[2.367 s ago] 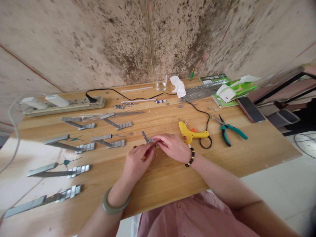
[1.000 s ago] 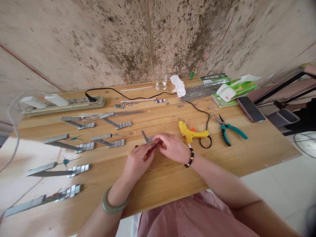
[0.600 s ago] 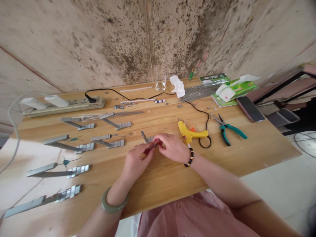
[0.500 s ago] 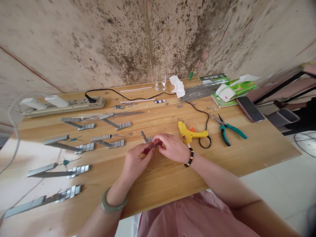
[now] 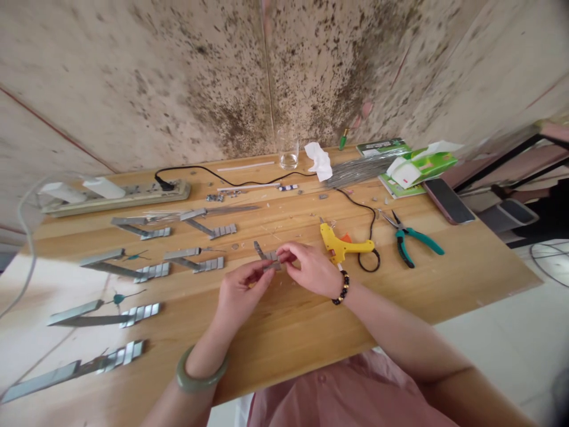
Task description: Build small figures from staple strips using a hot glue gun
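Both hands meet over the wooden table. My left hand [image 5: 243, 290], with a green bangle on its wrist, pinches a small grey strip piece [image 5: 272, 266] between thumb and fingertips. My right hand [image 5: 310, 270], wearing a beaded bracelet, has its fingers closed at the other end of that piece; its tips partly hide it. Just behind the fingers lies a grey folded strip [image 5: 259, 249], partly covered. The yellow glue gun [image 5: 340, 243] rests right of my right hand, its nozzle pointing to the back left.
Several bent grey strip assemblies [image 5: 146, 273] lie on the left. Pliers [image 5: 411, 237], a phone [image 5: 450, 201] and a tissue pack [image 5: 424, 168] sit on the right. A glass [image 5: 288, 155], a wire bundle [image 5: 360, 169] and a power strip [image 5: 128, 196] line the back.
My left hand has shifted slightly left, and its thumb and fingers have opened out a little from my right hand. More of the small grey piece shows between them.
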{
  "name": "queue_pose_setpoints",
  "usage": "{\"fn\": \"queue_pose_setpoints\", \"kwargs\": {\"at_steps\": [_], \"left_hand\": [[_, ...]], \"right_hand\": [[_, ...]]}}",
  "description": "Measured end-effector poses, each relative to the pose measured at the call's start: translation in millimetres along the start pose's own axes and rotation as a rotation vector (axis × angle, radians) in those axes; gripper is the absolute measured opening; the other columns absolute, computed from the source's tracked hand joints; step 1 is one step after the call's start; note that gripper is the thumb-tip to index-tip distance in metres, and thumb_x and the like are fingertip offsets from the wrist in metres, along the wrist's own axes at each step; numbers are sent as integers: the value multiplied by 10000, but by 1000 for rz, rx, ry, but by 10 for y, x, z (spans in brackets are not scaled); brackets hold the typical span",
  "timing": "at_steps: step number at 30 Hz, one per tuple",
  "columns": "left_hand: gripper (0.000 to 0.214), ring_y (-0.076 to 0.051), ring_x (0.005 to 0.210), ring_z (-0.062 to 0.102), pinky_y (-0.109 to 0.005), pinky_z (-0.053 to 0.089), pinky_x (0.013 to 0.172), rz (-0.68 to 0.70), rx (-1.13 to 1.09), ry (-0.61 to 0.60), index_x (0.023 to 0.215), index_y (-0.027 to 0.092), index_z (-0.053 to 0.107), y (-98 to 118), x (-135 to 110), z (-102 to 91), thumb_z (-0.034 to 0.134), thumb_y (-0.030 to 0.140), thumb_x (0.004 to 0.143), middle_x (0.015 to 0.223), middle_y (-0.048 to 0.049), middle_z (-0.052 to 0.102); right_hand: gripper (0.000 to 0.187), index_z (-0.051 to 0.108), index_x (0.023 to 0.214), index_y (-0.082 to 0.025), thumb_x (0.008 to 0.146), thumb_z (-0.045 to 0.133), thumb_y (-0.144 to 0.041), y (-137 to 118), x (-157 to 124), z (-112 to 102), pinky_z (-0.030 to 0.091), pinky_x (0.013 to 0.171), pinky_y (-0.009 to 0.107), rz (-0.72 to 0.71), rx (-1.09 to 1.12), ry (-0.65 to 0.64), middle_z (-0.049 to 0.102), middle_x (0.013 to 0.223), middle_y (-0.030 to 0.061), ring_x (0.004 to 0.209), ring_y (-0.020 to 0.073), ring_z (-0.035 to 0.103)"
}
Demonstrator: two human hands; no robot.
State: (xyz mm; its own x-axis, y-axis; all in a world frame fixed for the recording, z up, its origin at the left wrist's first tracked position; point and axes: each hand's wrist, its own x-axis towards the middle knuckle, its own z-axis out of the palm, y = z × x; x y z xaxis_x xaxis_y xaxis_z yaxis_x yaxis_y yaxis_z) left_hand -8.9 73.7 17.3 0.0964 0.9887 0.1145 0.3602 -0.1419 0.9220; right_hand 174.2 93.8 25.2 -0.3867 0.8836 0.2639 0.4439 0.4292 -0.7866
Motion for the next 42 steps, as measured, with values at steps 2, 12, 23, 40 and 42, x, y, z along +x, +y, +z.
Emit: {"fn": "queue_pose_setpoints", "kwargs": {"at_steps": [2,12,23,40,42], "left_hand": [[241,-139,528,653,-221,547,507,13,2,5,915,145,707,4,-1,0,662,319,755,709,-44,726],[209,-134,642,670,-232,563,594,152,67,31,964,176,689,-38,-16,8,627,286,798,847,-49,726],[212,-146,706,658,-257,541,661,266,223,-17,1011,178,665,-43,-2,1,576,228,826,879,-62,715],[195,-166,764,651,-265,524,695,261,143,-129,990,186,670,-5,21,-12,573,285,854,874,-70,701],[178,-161,750,650,-262,525,686,248,117,-120,969,186,668,-10,24,-11,586,283,844,852,-61,694]], "right_hand": [[304,556,1011,-177,765,524,-2,-18,2,-9,515,749,261,14,54,16,686,895,32,809,129,655],[244,558,1027,-182,802,549,-86,-55,1,-27,539,748,281,38,165,38,690,897,31,800,131,663],[259,570,1043,-187,802,561,-92,-69,-12,-14,524,795,279,-47,136,113,673,896,20,811,123,644],[248,564,1057,-201,831,562,-102,-78,-32,-18,496,857,320,-173,37,94,674,900,20,879,150,633],[260,561,1060,-203,822,563,-97,-86,-33,-22,500,852,316,-152,71,92,675,903,17,861,145,637]]}}
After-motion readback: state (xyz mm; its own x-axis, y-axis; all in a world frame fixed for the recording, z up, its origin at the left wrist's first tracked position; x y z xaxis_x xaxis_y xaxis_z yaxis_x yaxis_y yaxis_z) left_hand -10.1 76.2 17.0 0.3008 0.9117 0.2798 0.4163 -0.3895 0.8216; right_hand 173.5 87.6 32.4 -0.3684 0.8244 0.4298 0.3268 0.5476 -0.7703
